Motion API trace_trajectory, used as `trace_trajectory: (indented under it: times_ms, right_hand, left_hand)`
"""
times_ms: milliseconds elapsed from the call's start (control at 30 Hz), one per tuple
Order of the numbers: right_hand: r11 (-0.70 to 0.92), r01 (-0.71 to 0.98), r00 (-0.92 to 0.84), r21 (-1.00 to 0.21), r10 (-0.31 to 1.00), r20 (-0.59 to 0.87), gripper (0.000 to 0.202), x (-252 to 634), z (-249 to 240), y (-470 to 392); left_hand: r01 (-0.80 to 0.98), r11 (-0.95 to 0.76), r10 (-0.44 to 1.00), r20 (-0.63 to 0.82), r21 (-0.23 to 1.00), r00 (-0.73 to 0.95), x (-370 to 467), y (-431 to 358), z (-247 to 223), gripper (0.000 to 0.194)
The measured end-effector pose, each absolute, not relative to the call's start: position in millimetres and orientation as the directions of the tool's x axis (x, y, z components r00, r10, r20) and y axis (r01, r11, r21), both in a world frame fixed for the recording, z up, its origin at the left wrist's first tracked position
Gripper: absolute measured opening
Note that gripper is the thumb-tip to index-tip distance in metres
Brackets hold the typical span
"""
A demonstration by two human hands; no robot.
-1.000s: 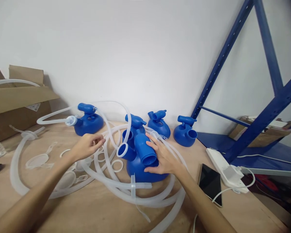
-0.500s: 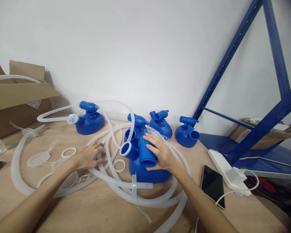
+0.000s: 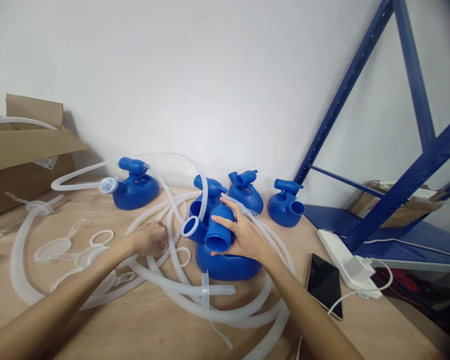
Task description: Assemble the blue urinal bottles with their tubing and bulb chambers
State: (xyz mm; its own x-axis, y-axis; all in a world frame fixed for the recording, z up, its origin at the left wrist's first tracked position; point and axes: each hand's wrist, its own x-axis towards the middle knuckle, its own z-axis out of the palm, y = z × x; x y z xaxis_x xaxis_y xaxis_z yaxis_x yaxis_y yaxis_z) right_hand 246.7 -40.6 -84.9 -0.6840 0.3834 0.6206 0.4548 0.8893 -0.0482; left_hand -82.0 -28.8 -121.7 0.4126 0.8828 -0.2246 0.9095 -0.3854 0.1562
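Observation:
A blue plastic bottle with two openings stands at the middle of the table, a white ring around its left opening. My right hand is wrapped round its blue upper cylinder from the right. My left hand lies among the translucent hoses, its fingers curled in; what they hold, if anything, is hidden. Another white ring lies on the table between the left hand and the bottle. Translucent caps are on the left side.
More blue bottles stand along the wall. A cardboard box is at the back left. To the right are a phone, a white power strip and a blue metal shelf.
My left hand has moved slightly right and its fingers have curled. My right hand still holds the bottle, whose upper cylinder has turned a little. The whole view has shifted slightly.

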Motion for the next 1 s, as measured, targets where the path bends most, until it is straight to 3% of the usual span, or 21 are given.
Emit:
trace_trajectory:
  times_ms: [233,300,400,467,567,667,833,900,1000]
  right_hand:
    - [0.853,0.504,-0.581,-0.134,0.45,0.678,0.092,244,-88,-39]
    - [0.85,0.51,-0.563,-0.131,0.445,0.697,0.091,244,-89,-39]
    - [0.861,0.466,-0.54,-0.203,0.458,0.706,0.097,246,-88,-39]
    - [0.859,0.426,-0.507,-0.285,0.488,0.711,0.1,247,-87,-38]
    - [0.827,0.42,-0.484,-0.374,0.553,0.679,0.1,249,-88,-37]
    - [0.785,0.438,-0.429,-0.437,0.61,0.666,0.09,249,-92,-35]
    - [0.815,0.375,-0.419,-0.442,0.574,0.704,0.085,251,-82,-33]
    - [0.825,0.396,-0.457,-0.402,0.557,0.694,0.082,254,-66,-35]
    - [0.844,0.484,-0.52,-0.232,0.491,0.699,0.078,259,-34,-40]
  left_hand:
    - [0.876,-0.457,0.87,-0.127,0.156,0.477,-85,-34,-77,0.019]
    - [0.809,-0.529,0.838,0.008,0.254,0.546,-86,-45,-56,0.014]
    - [0.589,-0.71,0.703,0.339,0.385,0.625,-70,-72,-33,0.01]
    - [0.487,-0.833,0.54,0.576,0.262,0.614,-50,-92,-28,0.012]
    - [0.46,-0.888,0.291,0.765,-0.008,0.575,-16,-110,-32,0.029]
    - [0.491,-0.863,0.194,0.816,-0.123,0.545,5,-108,-31,0.036]
    - [0.444,-0.895,0.229,0.81,-0.042,0.54,11,-91,-11,0.038]
    - [0.451,-0.892,0.256,0.8,-0.021,0.542,8,-90,-2,0.037]
    - [0.477,-0.878,0.317,0.788,0.034,0.527,3,-92,7,0.037]
